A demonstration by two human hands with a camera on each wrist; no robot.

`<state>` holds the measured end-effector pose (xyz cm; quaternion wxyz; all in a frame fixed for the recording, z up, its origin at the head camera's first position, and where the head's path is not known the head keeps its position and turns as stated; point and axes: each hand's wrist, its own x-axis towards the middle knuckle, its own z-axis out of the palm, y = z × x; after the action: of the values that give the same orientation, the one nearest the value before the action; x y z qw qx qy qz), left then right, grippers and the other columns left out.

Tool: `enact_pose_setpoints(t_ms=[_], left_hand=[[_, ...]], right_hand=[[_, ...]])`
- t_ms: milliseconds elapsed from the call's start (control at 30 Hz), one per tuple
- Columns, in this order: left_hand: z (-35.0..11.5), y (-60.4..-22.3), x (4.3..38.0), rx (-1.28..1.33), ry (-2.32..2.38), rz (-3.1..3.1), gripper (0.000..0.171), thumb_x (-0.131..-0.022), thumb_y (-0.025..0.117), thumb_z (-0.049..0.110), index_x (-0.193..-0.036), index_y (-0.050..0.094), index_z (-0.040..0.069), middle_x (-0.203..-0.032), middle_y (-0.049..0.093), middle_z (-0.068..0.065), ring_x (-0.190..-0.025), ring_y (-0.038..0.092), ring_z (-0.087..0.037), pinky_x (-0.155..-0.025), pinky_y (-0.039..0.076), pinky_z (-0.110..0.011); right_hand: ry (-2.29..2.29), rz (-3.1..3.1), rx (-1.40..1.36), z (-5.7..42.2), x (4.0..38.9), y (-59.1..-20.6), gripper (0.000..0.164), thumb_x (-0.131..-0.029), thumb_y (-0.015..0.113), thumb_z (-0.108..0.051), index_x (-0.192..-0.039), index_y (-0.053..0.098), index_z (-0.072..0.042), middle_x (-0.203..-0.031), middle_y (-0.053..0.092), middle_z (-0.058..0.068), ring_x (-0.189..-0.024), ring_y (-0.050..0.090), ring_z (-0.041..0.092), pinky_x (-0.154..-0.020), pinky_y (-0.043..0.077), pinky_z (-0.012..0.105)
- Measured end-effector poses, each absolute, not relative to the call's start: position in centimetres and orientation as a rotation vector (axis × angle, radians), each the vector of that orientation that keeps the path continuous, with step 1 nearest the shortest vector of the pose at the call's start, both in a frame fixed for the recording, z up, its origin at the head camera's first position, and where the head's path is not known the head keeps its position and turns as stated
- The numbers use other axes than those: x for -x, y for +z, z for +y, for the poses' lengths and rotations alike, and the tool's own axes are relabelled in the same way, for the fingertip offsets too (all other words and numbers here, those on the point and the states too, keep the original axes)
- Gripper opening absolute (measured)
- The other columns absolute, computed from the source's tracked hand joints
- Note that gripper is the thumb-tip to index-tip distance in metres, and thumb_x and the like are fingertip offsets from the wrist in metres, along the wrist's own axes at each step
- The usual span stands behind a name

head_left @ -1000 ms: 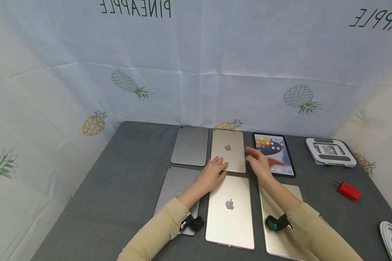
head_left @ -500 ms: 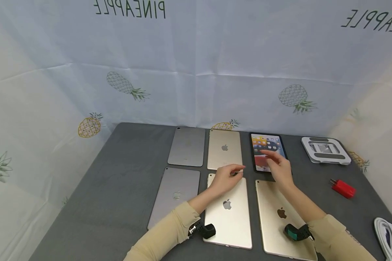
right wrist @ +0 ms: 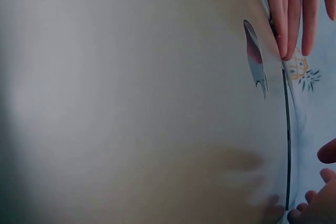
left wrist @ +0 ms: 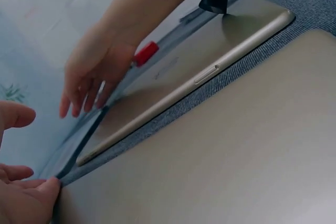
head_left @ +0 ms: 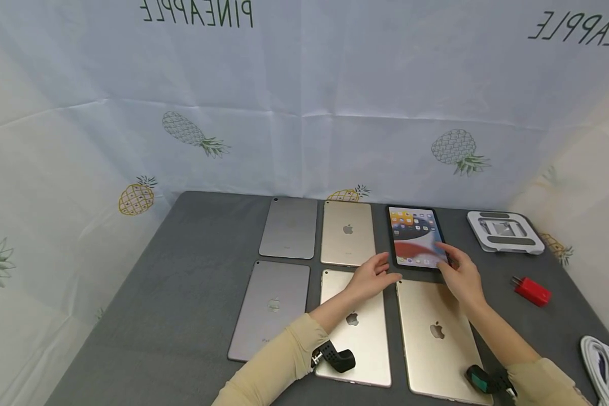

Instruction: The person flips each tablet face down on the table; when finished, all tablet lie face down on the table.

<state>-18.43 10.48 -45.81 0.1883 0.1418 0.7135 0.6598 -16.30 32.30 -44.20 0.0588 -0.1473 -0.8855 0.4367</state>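
In the head view a tablet with its screen lit lies face up at the back right of a group of tablets. My right hand is at its lower right edge, fingers extended over the edge; contact is hard to tell. In the left wrist view that right hand shows loose, straight fingers. My left hand hovers by the tablet's lower left corner, fingers loosely spread, above the top of a pale gold tablet. Another gold tablet lies face down under my right wrist.
Further face-down tablets are a grey one, a gold one and a front grey one. On the right are a white and grey stand, a red charger plug and a coiled white cable. Pineapple-print cloth hangs behind.
My left hand has left the back gold tablet and moved right. My right hand has crossed the lit tablet to its right edge. The lit tablet sits slightly higher, its lower edge straighter.
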Motion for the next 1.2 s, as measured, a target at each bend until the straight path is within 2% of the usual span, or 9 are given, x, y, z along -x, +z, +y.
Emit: enact_pose_setpoints(t_ms=[33, 133, 300, 467, 733, 933, 1133, 1200], left_hand=[[10.7, -45.8, 18.4, -0.380, 1.868, 1.977, 0.064, -0.088, 0.069, 0.019, -0.145, 0.043, 0.002, -0.145, 0.048, -0.013, -0.130, 0.049, -0.023, -0.102, 0.043, -0.026], [11.1, -45.8, 18.3, -0.319, 1.909, 1.881, 0.067, -0.089, 0.069, 0.019, -0.147, 0.040, 0.002, -0.147, 0.045, -0.012, -0.133, 0.046, -0.023, -0.105, 0.040, -0.029], [11.5, -46.0, 18.4, -0.265, 1.988, 1.728, 0.068, -0.089, 0.068, 0.015, -0.148, 0.037, 0.000, -0.149, 0.042, -0.015, -0.136, 0.042, -0.025, -0.109, 0.037, -0.033], [11.7, -46.0, 18.7, -0.187, 2.117, 1.478, 0.066, -0.090, 0.062, 0.006, -0.147, 0.032, -0.007, -0.150, 0.037, -0.023, -0.139, 0.035, -0.029, -0.111, 0.033, -0.036], [11.4, -45.7, 19.1, -0.097, 2.246, 1.165, 0.060, -0.092, 0.052, -0.007, -0.146, 0.025, -0.015, -0.149, 0.030, -0.032, -0.140, 0.032, -0.035, -0.113, 0.029, -0.037], [11.2, -45.5, 19.1, -0.074, 2.244, 1.176, 0.054, -0.093, 0.049, -0.009, -0.143, 0.028, -0.018, -0.147, 0.035, -0.032, -0.135, 0.040, -0.036, -0.112, 0.031, -0.039], [11.0, -45.4, 19.4, -0.075, 2.205, 1.200, 0.054, -0.095, 0.047, -0.005, -0.143, 0.026, -0.019, -0.143, 0.039, -0.033, -0.135, 0.039, -0.039, -0.113, 0.030, -0.044], [11.0, -45.4, 19.6, -0.064, 2.199, 1.202, 0.054, -0.095, 0.047, -0.005, -0.142, 0.026, -0.019, -0.140, 0.042, -0.034, -0.134, 0.040, -0.040, -0.112, 0.031, -0.044]], right_hand=[[1.333, -2.686, 0.458, 32.5, 16.2, -44.3, 0.052, -0.098, 0.049, -0.010, -0.148, 0.040, -0.005, -0.151, 0.032, 0.027, -0.135, 0.035, 0.044, -0.101, 0.036, 0.055], [1.373, -2.710, 0.476, 32.8, 16.0, -44.4, 0.058, -0.098, 0.049, -0.012, -0.152, 0.030, -0.004, -0.153, 0.027, 0.029, -0.139, 0.028, 0.045, -0.108, 0.029, 0.058], [1.470, -2.754, 0.448, 33.0, 15.7, -44.5, 0.065, -0.101, 0.047, -0.018, -0.155, 0.014, 0.000, -0.154, 0.018, 0.032, -0.140, 0.022, 0.048, -0.109, 0.028, 0.059], [1.664, -2.692, 0.471, 32.9, 15.8, -44.2, 0.068, -0.103, 0.044, -0.020, -0.156, 0.006, -0.001, -0.158, 0.009, 0.027, -0.144, 0.014, 0.043, -0.112, 0.022, 0.058], [1.799, -2.532, 0.584, 32.8, 16.1, -43.8, 0.065, -0.102, 0.045, -0.016, -0.156, 0.011, -0.003, -0.160, 0.012, 0.021, -0.146, 0.014, 0.037, -0.116, 0.016, 0.052], [1.882, -2.420, 0.645, 33.2, 16.3, -43.7, 0.062, -0.102, 0.044, -0.014, -0.156, 0.016, -0.003, -0.160, 0.015, 0.019, -0.144, 0.020, 0.034, -0.117, 0.016, 0.048], [1.972, -2.327, 0.684, 33.9, 16.3, -43.4, 0.060, -0.102, 0.045, -0.017, -0.156, 0.021, -0.007, -0.160, 0.017, 0.017, -0.141, 0.024, 0.028, -0.118, 0.015, 0.045], [2.021, -2.286, 0.693, 34.1, 16.1, -43.2, 0.060, -0.101, 0.046, -0.017, -0.156, 0.022, -0.009, -0.159, 0.019, 0.015, -0.139, 0.026, 0.024, -0.118, 0.017, 0.041]])
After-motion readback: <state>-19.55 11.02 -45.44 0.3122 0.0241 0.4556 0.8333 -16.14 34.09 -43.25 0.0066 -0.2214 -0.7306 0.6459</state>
